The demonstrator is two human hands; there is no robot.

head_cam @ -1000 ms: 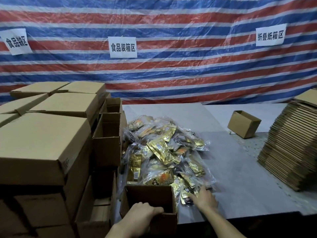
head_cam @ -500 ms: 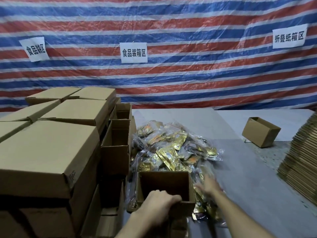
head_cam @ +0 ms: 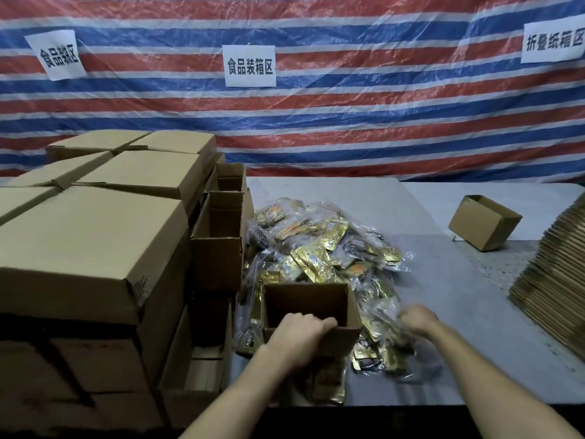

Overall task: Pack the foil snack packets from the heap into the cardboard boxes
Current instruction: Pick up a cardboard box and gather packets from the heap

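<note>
Foil packets (head_cam: pixel 316 248) heaped behind open box (head_cam: pixel 304 299); left hand (head_cam: pixel 297 334) grips rim; right hand (head_cam: pixel 418 320) blurred, grip unclear.

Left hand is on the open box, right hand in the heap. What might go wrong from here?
1. The open box seems to stand on loose packets, steadied only by the left hand on its near wall; pulling packets could tip it.
2. Those near the front edge of the table could slide off.
3. The right hand is blurred in the heap, so its grip is unclear; slick bags may slip.
</note>
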